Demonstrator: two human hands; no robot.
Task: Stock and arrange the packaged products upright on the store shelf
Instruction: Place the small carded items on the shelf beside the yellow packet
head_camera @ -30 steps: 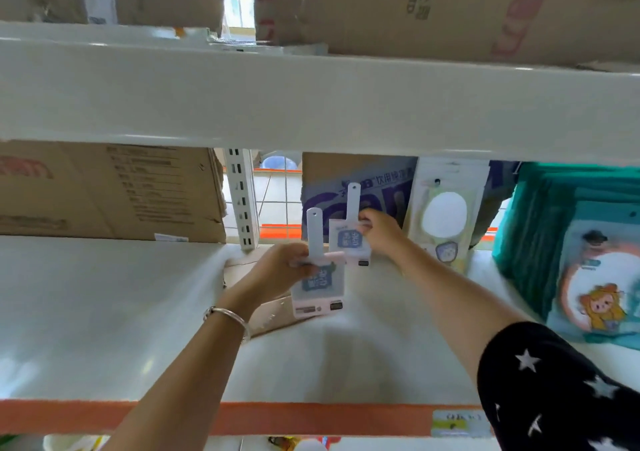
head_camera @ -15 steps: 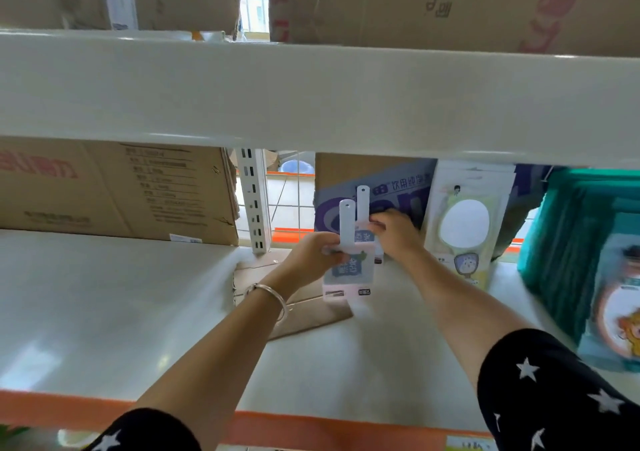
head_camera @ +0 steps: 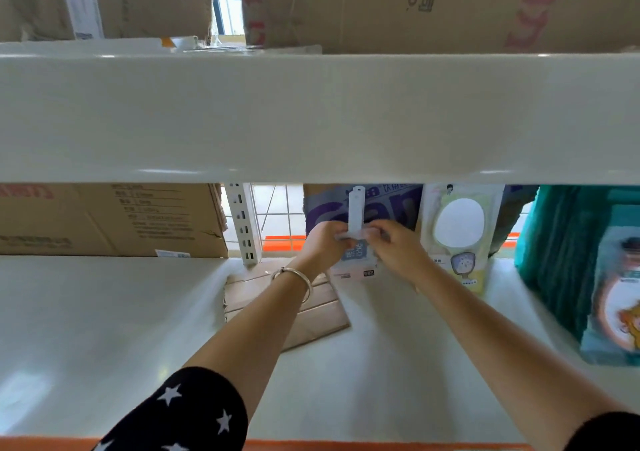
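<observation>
Small pink-and-white product packs with tall white hang tabs stand upright at the back of the white shelf, pressed together in front of a purple-printed carton. My left hand grips them from the left and my right hand from the right, both near the base of the tabs. How many packs there are is hidden by my fingers. A taller pale pack with a white oval stands upright just to their right.
A flat cardboard piece lies under my left wrist. A brown carton fills the shelf's back left, beside a slotted upright. Teal packs crowd the right end. The upper shelf's beam hangs low overhead, with cartons on it.
The two packs, held apart a second ago, have been brought together and pushed back toward the purple carton. Both hands now close on them as one stack.
</observation>
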